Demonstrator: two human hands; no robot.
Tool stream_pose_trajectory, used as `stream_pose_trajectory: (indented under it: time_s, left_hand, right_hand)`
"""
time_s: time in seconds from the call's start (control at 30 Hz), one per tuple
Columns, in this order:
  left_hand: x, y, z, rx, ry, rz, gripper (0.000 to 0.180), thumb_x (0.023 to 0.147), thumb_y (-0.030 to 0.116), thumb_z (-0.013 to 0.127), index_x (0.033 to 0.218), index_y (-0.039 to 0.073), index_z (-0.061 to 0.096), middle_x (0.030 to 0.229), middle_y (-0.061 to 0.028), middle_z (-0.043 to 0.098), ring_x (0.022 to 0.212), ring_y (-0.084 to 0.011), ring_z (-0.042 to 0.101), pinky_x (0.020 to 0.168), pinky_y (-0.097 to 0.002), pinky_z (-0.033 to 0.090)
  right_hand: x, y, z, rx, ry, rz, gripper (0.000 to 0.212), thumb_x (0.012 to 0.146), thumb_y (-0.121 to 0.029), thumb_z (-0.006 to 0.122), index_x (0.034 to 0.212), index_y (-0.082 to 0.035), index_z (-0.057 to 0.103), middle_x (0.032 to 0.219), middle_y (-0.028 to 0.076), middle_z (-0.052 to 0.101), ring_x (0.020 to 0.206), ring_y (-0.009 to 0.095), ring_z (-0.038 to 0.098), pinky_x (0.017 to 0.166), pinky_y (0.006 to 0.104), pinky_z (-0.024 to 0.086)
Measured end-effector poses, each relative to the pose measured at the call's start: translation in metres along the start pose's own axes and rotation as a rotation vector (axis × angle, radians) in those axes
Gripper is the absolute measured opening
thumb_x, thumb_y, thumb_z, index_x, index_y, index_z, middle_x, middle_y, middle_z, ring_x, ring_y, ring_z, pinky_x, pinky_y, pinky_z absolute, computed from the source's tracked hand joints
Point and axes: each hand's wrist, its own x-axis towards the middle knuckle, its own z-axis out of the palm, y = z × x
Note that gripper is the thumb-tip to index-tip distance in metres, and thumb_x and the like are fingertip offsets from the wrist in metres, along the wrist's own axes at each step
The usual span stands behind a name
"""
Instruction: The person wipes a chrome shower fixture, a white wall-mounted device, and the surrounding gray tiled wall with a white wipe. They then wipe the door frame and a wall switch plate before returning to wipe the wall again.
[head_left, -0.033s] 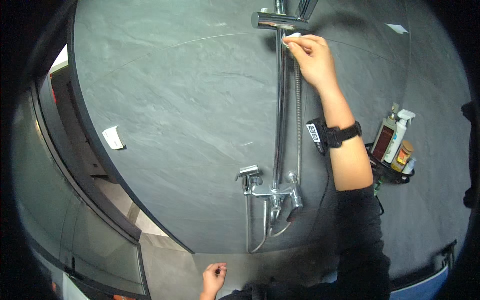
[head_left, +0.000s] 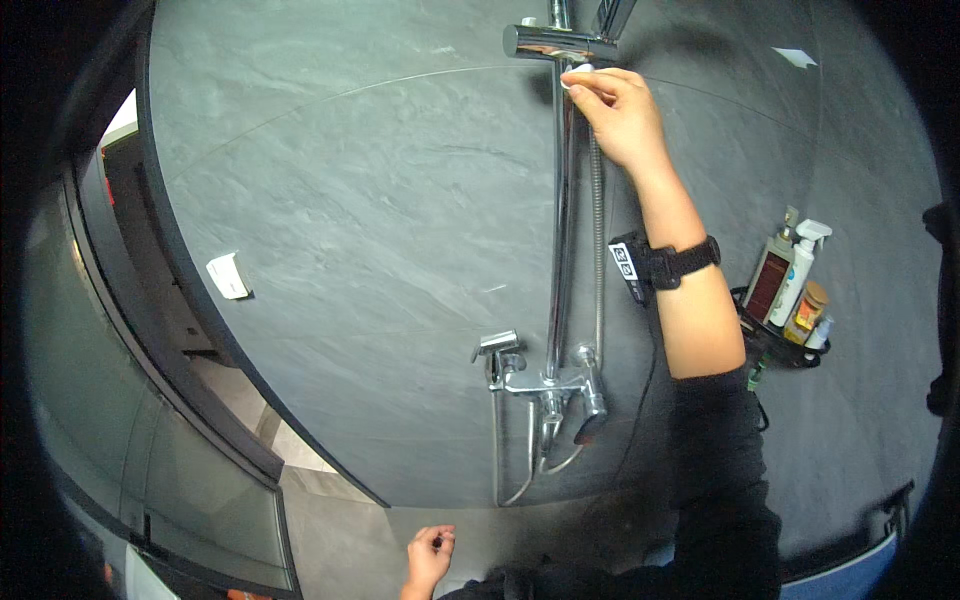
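Observation:
My right hand (head_left: 622,115) is raised to the chrome shower rail (head_left: 560,230), just under its round slider bracket (head_left: 545,42). Thumb and fingertips pinch a small white piece (head_left: 568,82), soft like tissue or thin cloth, against the rail; the fingers hide most of it. Beside the rail hangs a ribbed metal shower hose (head_left: 597,200). Low down, my left hand (head_left: 428,558) is away from the wall, fingers loosely curled and nothing visible in them. A black strap with a small device (head_left: 660,268) circles my right forearm.
Below is a chrome mixer tap (head_left: 548,383) with a small hand sprayer (head_left: 495,345). A black corner shelf (head_left: 790,350) carries several bottles on the right. A white holder (head_left: 228,276) sits on the grey wall. A glass door (head_left: 180,480) stands at the left.
My right hand has shifted slightly left with the white piece, nearer across the rail. My left hand stays about where it was.

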Motion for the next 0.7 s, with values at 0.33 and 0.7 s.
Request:
stream_pose_trajectory:
  time_s: [0.33, 0.7]
  left_hand:
    - [0.000, -0.004, -0.001, -0.021, 0.002, -0.015, 0.013, 0.088, 0.014, 0.069, 0.096, 0.005, 0.074, 0.084, -0.0107, 0.069, 0.067, -0.0183, 0.066, 0.061, -0.0298, 0.054]
    - [0.003, -0.017, -0.001, 0.017, -0.011, -0.051, 0.011, 0.087, 0.012, 0.071, 0.095, 0.005, 0.075, 0.083, -0.0093, 0.070, 0.070, -0.0150, 0.066, 0.065, -0.0288, 0.054]
  right_hand:
    - [0.009, 0.017, 0.025, 0.434, 0.117, 0.416, 0.023, 0.092, -0.019, 0.071, 0.103, 0.001, 0.068, 0.097, 0.007, 0.069, 0.081, 0.011, 0.064, 0.072, 0.0251, 0.053]
    - [0.016, 0.026, 0.042, 0.449, 0.165, 0.316, 0.025, 0.090, -0.024, 0.072, 0.100, -0.003, 0.063, 0.090, 0.006, 0.070, 0.078, 0.012, 0.065, 0.070, 0.0277, 0.052]
